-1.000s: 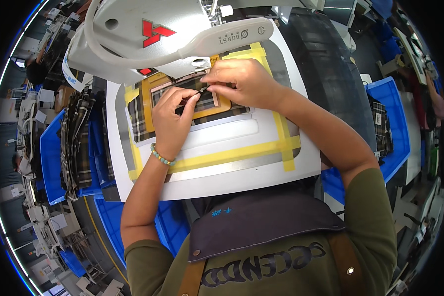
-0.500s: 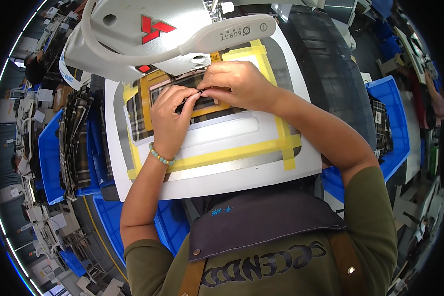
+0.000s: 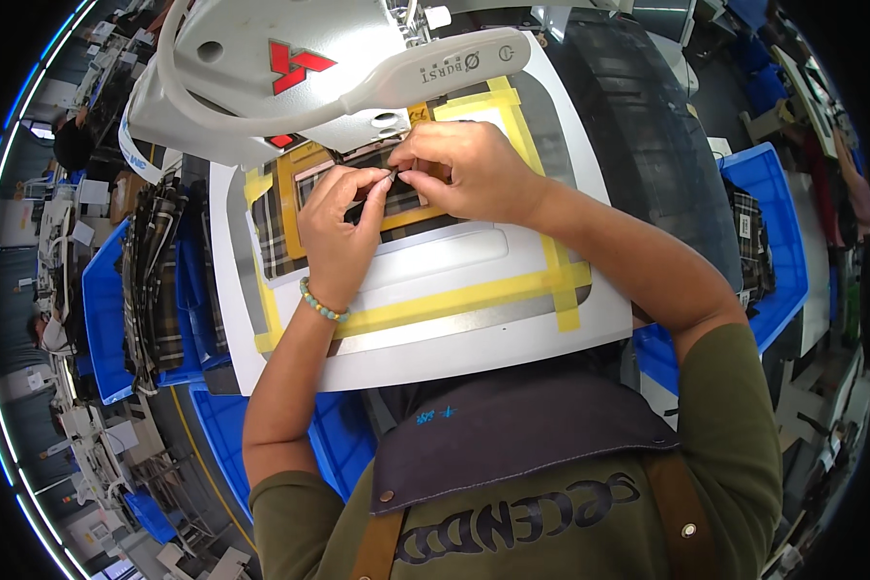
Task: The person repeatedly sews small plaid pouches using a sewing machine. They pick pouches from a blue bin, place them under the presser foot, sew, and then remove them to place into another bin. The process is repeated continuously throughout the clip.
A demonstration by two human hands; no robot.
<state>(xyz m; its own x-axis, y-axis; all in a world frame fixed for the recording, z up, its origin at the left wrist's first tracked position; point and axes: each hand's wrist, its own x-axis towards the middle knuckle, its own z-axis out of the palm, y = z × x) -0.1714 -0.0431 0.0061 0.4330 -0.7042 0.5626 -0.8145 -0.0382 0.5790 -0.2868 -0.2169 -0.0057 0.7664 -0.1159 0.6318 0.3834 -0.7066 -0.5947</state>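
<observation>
My left hand [image 3: 341, 215] and my right hand [image 3: 469, 172] meet over a yellow frame-shaped template [image 3: 288, 208]. Both are closed in a pinch, thumb against fingers. Between the fingertips is something small and dark, too small to name. Dark plaid fabric [image 3: 273, 237] lies flat under the template and shows at its left side and in its opening. My hands cover much of the opening. The head of a white sewing machine [image 3: 242, 68] stands just beyond my fingers, and its needle area is hidden.
A pale work plate [image 3: 454, 350] edged with yellow tape [image 3: 454, 298] carries the template. A white lamp arm [image 3: 435, 72] hangs above. Blue bins [image 3: 106, 319] with plaid pieces [image 3: 155, 290] stand at the left; another blue bin [image 3: 783, 242] is at the right.
My fingertips have drawn slightly apart, and more of the small dark thing shows between them. Both hands stay over the template; the whole view has shifted a little.
</observation>
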